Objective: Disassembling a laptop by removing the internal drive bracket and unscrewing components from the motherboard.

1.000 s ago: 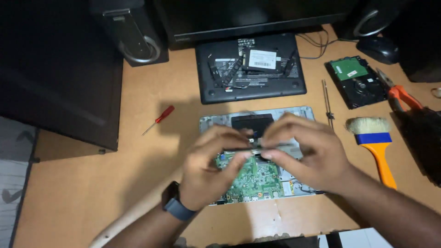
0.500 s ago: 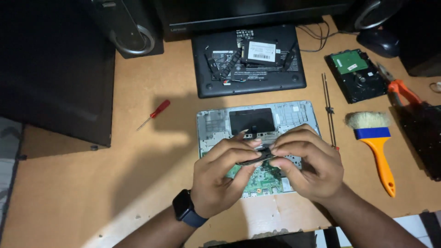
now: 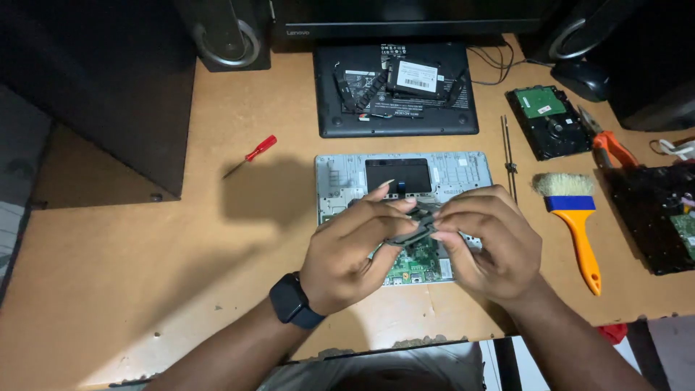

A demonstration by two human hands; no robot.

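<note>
Both hands have drawn closer together over the last second, and the view has slid so that the opened laptop sits more to the centre of the desk. Now the left hand [image 3: 347, 250] and the right hand [image 3: 492, 242] meet above the laptop chassis [image 3: 463, 170], each pinching one end of a small dark part [image 3: 409, 233], thin and slightly bent; what kind of part it is cannot be told. Fingertips of both hands are clamped on it, held just clear of the green circuit board [image 3: 416, 264] at the chassis's 6 o'clock edge.

Risks, as I judge them: the part looks thin, and opposing pinches could bend or snap it if the hands twist against each other. Should a grip slip, it could drop onto the exposed board and scratch or catch on components. A smartwatch [image 3: 292, 300] on the left wrist hangs low near the desk edge and could snag.

From the chassis, a red screwdriver [image 3: 253, 153] lies at 9 o'clock, an orange-handled brush [image 3: 575, 224] at 3 o'clock, a black bottom cover [image 3: 394, 90] at 12 o'clock, a bare hard drive [image 3: 546, 119] at 2 o'clock.
</note>
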